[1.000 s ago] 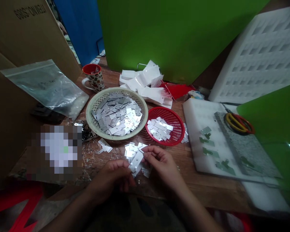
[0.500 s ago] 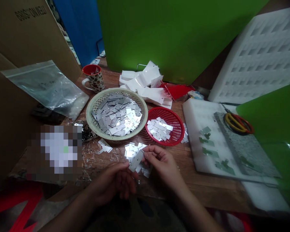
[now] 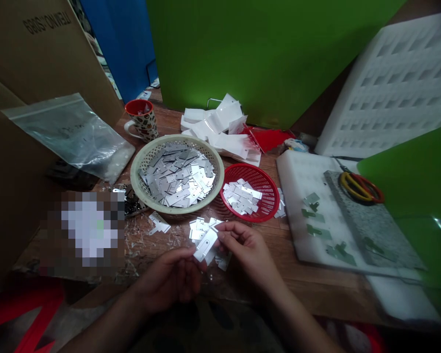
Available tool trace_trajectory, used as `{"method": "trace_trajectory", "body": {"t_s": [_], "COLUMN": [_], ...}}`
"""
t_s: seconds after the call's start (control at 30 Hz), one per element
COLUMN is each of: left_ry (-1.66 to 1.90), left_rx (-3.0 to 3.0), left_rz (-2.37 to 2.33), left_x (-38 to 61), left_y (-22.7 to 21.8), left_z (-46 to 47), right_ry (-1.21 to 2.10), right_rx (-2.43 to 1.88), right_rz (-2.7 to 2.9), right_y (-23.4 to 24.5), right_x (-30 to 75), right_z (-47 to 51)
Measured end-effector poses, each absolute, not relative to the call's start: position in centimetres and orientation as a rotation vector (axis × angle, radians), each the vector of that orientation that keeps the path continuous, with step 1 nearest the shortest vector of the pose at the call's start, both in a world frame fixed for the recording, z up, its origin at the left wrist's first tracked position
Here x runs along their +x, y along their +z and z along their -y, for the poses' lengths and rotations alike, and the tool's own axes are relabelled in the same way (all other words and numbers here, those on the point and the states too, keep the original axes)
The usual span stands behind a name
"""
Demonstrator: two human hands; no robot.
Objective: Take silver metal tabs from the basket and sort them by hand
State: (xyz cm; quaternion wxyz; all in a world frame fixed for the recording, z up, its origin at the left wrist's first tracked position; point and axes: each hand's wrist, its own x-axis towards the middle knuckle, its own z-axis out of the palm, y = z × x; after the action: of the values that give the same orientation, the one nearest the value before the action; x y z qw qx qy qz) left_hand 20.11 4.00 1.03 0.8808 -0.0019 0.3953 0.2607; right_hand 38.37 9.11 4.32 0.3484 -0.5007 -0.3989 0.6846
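Note:
Both my hands pinch one small silver metal plate (image 3: 205, 245) near the table's front edge. My left hand (image 3: 172, 279) grips its lower end with fingers curled. My right hand (image 3: 244, 250) holds its upper end between thumb and fingers. Under the plate lies a small pile of similar plates (image 3: 203, 229) on the wooden table (image 3: 305, 279). Just behind stand a cream basket (image 3: 139, 166) full of plates and a smaller red basket (image 3: 268, 189) with fewer plates.
A mug (image 3: 142, 119), a clear plastic bag (image 3: 68, 135) and white paper slips (image 3: 220, 127) lie further back. A white foam sheet (image 3: 297, 176) at the right carries green plates, a grey slab (image 3: 367, 223) and scissors (image 3: 360, 187). Cardboard stands at the left, green panels behind.
My left hand has slid slightly down and left along the plate. My right hand and the plate stay almost where they were.

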Motion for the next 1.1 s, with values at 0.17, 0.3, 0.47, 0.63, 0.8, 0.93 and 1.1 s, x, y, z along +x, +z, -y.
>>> {"method": "trace_trajectory", "body": {"t_s": [0.17,0.3,0.47,0.63,0.8,0.93,1.1], "left_ry": [0.556,0.561,0.577,0.768,0.815,0.833,0.847], "left_rx": [-0.022,-0.048,-0.002,0.346,0.527,0.520,0.493], "left_rz": [-0.811,-0.815,-0.797,-0.946,-1.114,-1.140,-1.135], "left_x": [20.2,20.0,20.2,20.5,20.1,20.0,20.1], "left_y": [1.2,1.3,1.4,1.6,1.6,1.9,2.0], "left_z": [-4.1,-4.2,-4.1,-3.7,-3.9,-4.1,-4.2], "right_ry": [1.772,1.778,1.788,1.797,1.843,1.868,1.868], "right_rx": [-1.296,-1.291,-1.269,-1.245,-1.235,-1.233,-1.218], "right_rz": [1.049,1.050,1.045,1.055,1.058,0.986,0.986], "right_y": [4.2,4.2,3.8,3.6,3.5,3.1,2.9], "right_x": [38.4,38.5,38.6,38.7,38.7,38.6,38.8], "right_z": [-9.2,-9.1,-9.1,-9.1,-8.8,-8.7,-8.9]}}
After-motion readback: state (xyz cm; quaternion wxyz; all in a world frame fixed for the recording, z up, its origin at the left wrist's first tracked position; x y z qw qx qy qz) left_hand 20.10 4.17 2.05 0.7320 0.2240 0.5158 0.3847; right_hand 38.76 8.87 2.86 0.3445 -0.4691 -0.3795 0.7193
